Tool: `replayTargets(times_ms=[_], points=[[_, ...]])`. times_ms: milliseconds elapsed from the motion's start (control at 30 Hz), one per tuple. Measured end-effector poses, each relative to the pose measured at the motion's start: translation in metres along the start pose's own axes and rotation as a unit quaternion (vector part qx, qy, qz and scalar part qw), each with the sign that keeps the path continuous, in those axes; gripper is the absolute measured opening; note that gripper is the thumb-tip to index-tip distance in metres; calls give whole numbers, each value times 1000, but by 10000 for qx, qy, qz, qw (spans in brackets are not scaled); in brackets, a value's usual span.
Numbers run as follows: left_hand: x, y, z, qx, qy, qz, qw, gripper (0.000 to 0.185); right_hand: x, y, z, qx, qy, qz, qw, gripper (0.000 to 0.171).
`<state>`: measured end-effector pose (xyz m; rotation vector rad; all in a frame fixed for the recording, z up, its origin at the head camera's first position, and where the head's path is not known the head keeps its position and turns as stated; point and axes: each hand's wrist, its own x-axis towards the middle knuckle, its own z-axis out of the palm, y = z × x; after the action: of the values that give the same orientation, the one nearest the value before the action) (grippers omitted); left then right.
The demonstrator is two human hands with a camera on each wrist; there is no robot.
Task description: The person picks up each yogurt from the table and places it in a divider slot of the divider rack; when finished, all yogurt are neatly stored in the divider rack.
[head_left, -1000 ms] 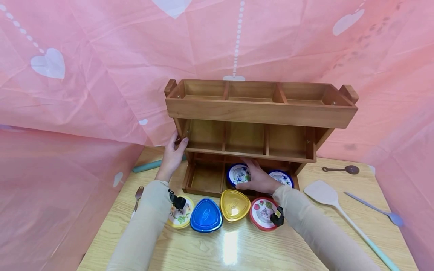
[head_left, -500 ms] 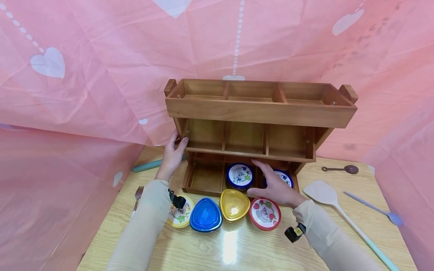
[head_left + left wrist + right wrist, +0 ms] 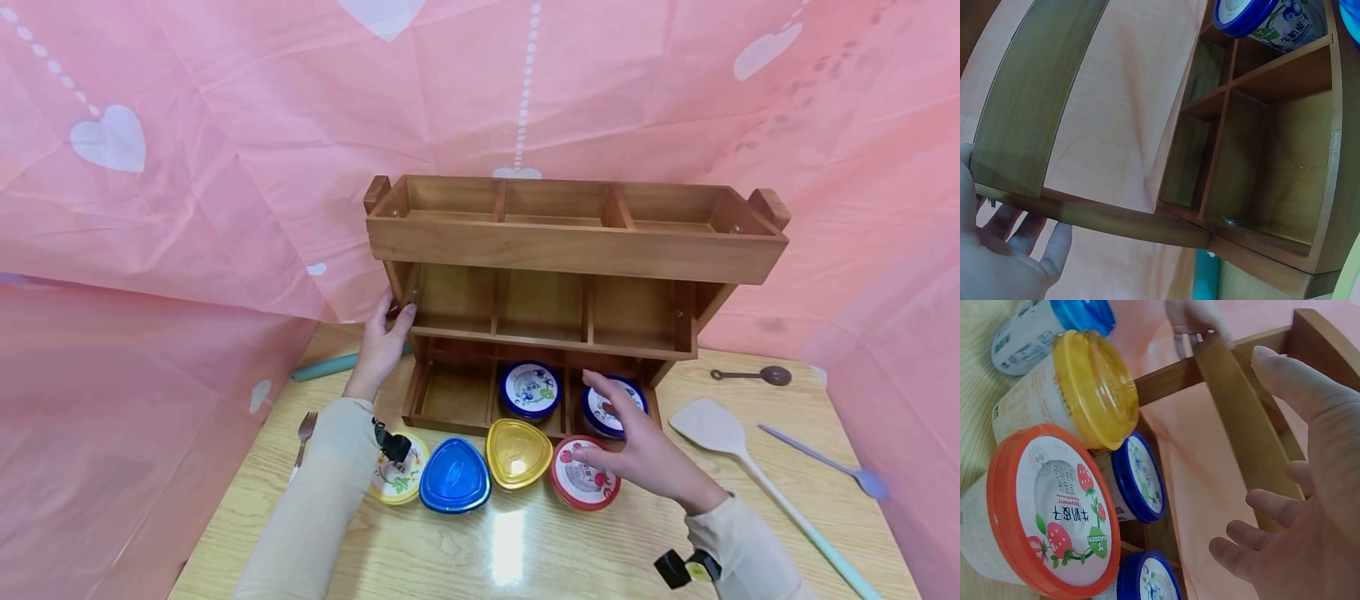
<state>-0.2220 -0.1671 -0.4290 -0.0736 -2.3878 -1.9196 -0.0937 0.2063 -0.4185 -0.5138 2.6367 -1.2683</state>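
Our left hand [image 3: 381, 346] gripped the left upright of the wooden rack [image 3: 570, 250], our right hand [image 3: 641, 450] hovered open with loose fingers, holding nothing, over the red-lidded cup [image 3: 583, 475] on the table [image 3: 510, 550], two blue-lidded cups [image 3: 531, 389] sat in the rack's bottom compartments.

The left hand [image 3: 381, 346] is being held raised at the far left, with the fingers curled and the thumb set against them; the forearm is being stretched forward in a beige sleeve. The right hand [image 3: 643, 454] is being kept lower and nearer, palm down, with the fingers [image 3: 1279, 506] spread and relaxed, gripping nothing.
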Motion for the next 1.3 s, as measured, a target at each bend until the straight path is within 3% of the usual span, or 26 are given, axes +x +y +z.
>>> replayTargets(times_ms=[433,667,933,1167,1300], points=[[0,-1,0,92,17,73,9999,60,-42,6,12,452,832,59,9955,93],[1,-2,0,0,40,117,9999,59,-58,9,21,1207,1182,147,9855,91],[3,0,1,-201,-44,-103,9997,59,-67,15,33,1491,1393,602,9771,88],[3,-1,2,-273,-23,-100,9996,59,-70,25,45,1395,1462,786,9762,90],[1,-2,2,-176,57,28,9998,59,-68,29,50,1124,1361,1115,9780,94]])
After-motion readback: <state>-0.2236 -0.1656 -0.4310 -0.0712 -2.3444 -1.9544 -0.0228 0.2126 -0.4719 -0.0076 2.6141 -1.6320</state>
